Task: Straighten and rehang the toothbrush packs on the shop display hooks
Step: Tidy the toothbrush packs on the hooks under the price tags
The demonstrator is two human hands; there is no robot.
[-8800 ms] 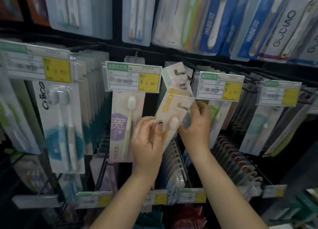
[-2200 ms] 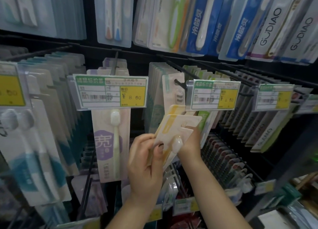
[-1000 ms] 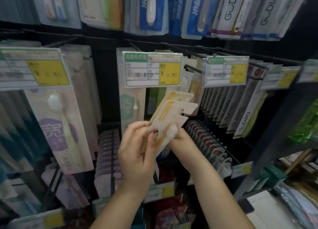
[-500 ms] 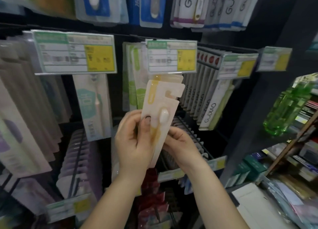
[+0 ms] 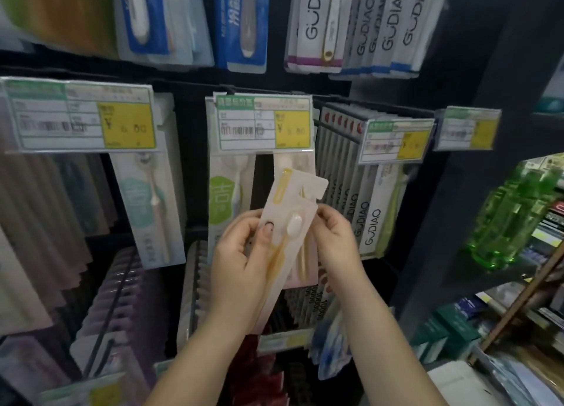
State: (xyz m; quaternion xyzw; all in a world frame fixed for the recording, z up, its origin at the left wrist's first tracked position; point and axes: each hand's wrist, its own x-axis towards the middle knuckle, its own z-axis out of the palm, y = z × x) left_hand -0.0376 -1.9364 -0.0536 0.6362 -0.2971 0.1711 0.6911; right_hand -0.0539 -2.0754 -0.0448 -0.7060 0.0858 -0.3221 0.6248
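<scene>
Just below the middle price tag [image 5: 263,127], the left hand [image 5: 241,262] grips the yellow toothbrush packs [image 5: 285,222], thumb pressed on front; the right hand [image 5: 334,237] pinches their right edge, tilted, off any hook.

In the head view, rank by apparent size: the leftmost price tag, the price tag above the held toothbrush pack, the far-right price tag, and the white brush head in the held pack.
1. Leftmost price tag.
2. Price tag above the held pack.
3. Far-right price tag.
4. White brush head.
The tags may be alike; nearness and the wide lens skew this.
</scene>
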